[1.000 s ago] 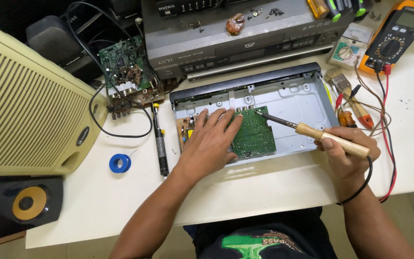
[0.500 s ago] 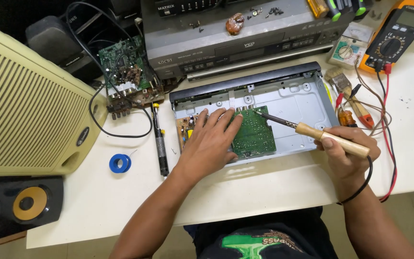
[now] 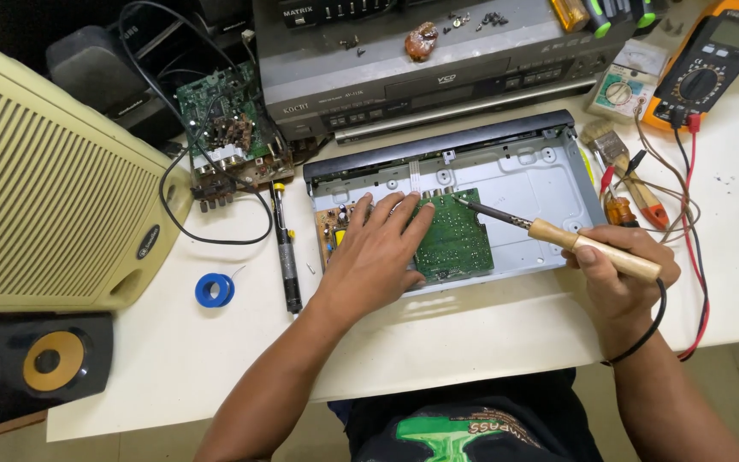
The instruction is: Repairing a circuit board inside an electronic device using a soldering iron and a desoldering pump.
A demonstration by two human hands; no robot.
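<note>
Head view shows almost nothing changed over the last second: the left hand (image 3: 378,252) still lies flat, fingers spread, on the green circuit board (image 3: 453,241) inside the open grey metal chassis (image 3: 523,184) at frame centre. The right hand (image 3: 622,274) stays closed around the wooden handle of the soldering iron (image 3: 558,237), its tip at the board's upper edge. So the work holds steady on one spot. Around it, a cluttered white worktop (image 3: 472,342) carries a blue tape roll (image 3: 215,290) at left and a yellow multimeter (image 3: 716,56) at upper right.

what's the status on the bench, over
Left hand flat on green circuit board in grey metal chassis. Right hand grips wooden-handled soldering iron, tip at board's top edge. Nothing blocking.
</note>
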